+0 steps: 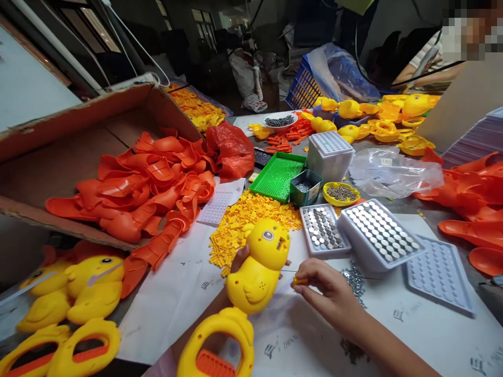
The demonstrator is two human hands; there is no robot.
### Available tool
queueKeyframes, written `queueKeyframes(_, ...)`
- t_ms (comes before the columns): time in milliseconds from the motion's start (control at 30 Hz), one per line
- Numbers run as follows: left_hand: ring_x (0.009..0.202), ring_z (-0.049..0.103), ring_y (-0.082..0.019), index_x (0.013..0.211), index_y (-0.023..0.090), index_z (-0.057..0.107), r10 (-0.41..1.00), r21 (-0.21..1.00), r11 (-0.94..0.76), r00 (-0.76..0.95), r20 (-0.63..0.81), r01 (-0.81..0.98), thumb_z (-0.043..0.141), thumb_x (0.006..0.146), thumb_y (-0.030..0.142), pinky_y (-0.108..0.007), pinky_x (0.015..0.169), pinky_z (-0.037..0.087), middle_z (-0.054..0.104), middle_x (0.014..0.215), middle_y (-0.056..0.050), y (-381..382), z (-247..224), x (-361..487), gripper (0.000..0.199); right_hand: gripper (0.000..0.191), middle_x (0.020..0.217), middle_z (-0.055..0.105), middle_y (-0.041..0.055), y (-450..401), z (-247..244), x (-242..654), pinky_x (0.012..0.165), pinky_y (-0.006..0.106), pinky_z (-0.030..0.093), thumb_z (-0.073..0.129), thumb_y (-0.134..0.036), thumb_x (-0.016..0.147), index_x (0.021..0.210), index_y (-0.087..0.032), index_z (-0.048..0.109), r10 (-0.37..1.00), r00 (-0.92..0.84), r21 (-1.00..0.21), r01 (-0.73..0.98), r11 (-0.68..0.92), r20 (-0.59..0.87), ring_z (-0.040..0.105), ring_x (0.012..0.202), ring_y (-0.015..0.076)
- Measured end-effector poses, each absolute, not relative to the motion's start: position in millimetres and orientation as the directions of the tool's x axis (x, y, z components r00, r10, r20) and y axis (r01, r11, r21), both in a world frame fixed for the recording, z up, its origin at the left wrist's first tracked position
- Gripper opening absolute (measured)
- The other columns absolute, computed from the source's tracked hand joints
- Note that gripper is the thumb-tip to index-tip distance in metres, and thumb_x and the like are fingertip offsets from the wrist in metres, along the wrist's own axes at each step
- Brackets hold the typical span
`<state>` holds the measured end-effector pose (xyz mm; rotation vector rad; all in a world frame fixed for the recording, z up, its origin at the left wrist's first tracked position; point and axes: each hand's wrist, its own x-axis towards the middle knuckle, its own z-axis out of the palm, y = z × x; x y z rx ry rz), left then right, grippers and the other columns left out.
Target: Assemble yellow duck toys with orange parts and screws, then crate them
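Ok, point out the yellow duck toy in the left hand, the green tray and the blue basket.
Yellow duck toy (251, 283): head view, on its body.
Green tray (278, 177): head view, on its perforated floor.
Blue basket (302, 88): head view, on its slotted side wall.

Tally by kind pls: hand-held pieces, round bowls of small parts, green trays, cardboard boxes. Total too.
Hand-held pieces: 2 (yellow plastic duck-shaped body; small orange-yellow piece)
Bowls of small parts: 2 (round white bowl; round yellow bowl)
Green perforated plastic tray: 1
Open brown cardboard box: 1
Total: 6
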<state>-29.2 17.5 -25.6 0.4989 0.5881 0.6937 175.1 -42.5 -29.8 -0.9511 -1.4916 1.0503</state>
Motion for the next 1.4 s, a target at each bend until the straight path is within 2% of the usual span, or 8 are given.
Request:
queueKeyframes(133, 0.067, 0.066, -0.020, 0.103, 0.010, 0.070, 0.634, 0.501, 0.747, 0.694, -0.341, -0.437, 0.060, 0.069, 0.065, -0.026, 0.056, 0.051, 0.073, 0.092, -0.015, 3, -32, -16, 0.066, 0.012, 0.089, 0.060, 0.0020, -39, -19, 185, 0.054, 0.024, 0.055, 0.069, -0.027, 0.082, 0.093, -0.023, 0.066, 0.993, -0.048, -0.909, -0.408, 0.082, 0.111, 0.063, 0.066, 0.0114)
queueKeyframes(267, 0.076, 0.067, -0.021, 0.106, 0.006, 0.068, 0.660, 0.530, 0.704, 0.711, -0.241, -0.473, 0.065, 0.069, 0.056, -0.026, 0.066, 0.052, 0.072, 0.092, -0.015, -5, -24, 1, 0.062, 0.032, 0.068, 0.067, 0.0003, -35, -16, 187, 0.052, 0.024, 0.056, 0.085, -0.026, 0.062, 0.087, -0.018, 0.066, 0.987, -0.084, -0.804, -0.572, -0.161, -0.138, 0.065, 0.056, 0.0131)
queueKeyframes(433, 0.083, 0.067, -0.026, 0.107, 0.007, 0.064, 0.703, 0.595, 0.627, 0.695, -0.152, -0.503, 0.068, 0.068, 0.045, -0.038, 0.078, 0.053, 0.069, 0.098, -0.016, -6, -4, 13, 0.054, 0.025, 0.067, 0.068, 0.0009, -35, -10, 183, 0.045, 0.024, 0.055, 0.088, -0.026, 0.057, 0.068, -0.015, 0.067, 0.947, -0.150, -0.692, -0.652, -0.310, -0.283, 0.065, 0.051, 0.0138)
queueKeyframes(633, 0.094, 0.066, -0.031, 0.115, 0.013, 0.056, 0.718, 0.622, 0.628, 0.657, -0.231, -0.468, 0.071, 0.066, 0.041, -0.042, 0.086, 0.050, 0.065, 0.111, -0.016, -6, -1, 9, 0.059, 0.028, 0.061, 0.069, 0.0021, -35, -12, 183, 0.047, 0.021, 0.052, 0.089, -0.029, 0.055, 0.067, -0.015, 0.067, 0.946, -0.023, -0.751, -0.601, -0.272, -0.323, 0.062, 0.050, 0.0115)
queueKeyframes(833, 0.092, 0.066, -0.029, 0.134, 0.025, 0.036, 0.769, 0.620, 0.587, 0.598, -0.227, -0.520, 0.076, 0.060, 0.035, -0.037, 0.076, 0.051, 0.063, 0.115, -0.012, -4, -17, 8, 0.084, 0.031, 0.061, 0.065, 0.0017, -32, -15, 191, 0.040, 0.020, 0.045, 0.091, -0.028, 0.046, 0.058, -0.016, 0.066, 0.931, -0.016, -0.820, -0.467, -0.330, -0.365, 0.056, 0.048, 0.0108)
queueKeyframes(967, 0.090, 0.063, -0.028, 0.127, 0.022, 0.045, 0.781, 0.633, 0.568, 0.588, -0.212, -0.526, 0.077, 0.057, 0.035, -0.037, 0.073, 0.051, 0.062, 0.114, -0.012, -8, -19, 9, 0.078, 0.034, 0.058, 0.063, 0.0027, -34, -16, 199, 0.040, 0.020, 0.043, 0.092, -0.033, 0.044, 0.056, -0.015, 0.065, 0.913, -0.016, -0.846, -0.370, -0.384, -0.407, 0.054, 0.046, 0.0107)
queueKeyframes(1167, 0.094, 0.057, -0.024, 0.122, 0.030, 0.050, 0.808, 0.698, 0.529, 0.539, -0.240, -0.482, 0.081, 0.052, 0.033, -0.034, 0.074, 0.047, 0.055, 0.118, -0.005, -10, -22, 6, 0.077, 0.038, 0.049, 0.059, 0.0049, -33, -14, 209, 0.040, 0.020, 0.037, 0.089, -0.044, 0.049, 0.055, -0.015, 0.065, 0.869, -0.146, -0.847, -0.197, -0.494, -0.473, 0.049, 0.044, 0.0107)
queueKeyframes(1400, 0.092, 0.056, -0.021, 0.121, 0.028, 0.050, 0.781, 0.725, 0.541, 0.575, -0.245, -0.426, 0.083, 0.048, 0.032, -0.031, 0.074, 0.044, 0.054, 0.112, -0.004, -8, -12, 3, 0.080, 0.039, 0.048, 0.054, 0.0004, -39, -5, 201, 0.043, 0.019, 0.033, 0.089, -0.042, 0.050, 0.054, -0.015, 0.062, 0.861, -0.176, -0.819, -0.265, -0.509, -0.478, 0.045, 0.044, 0.0088)
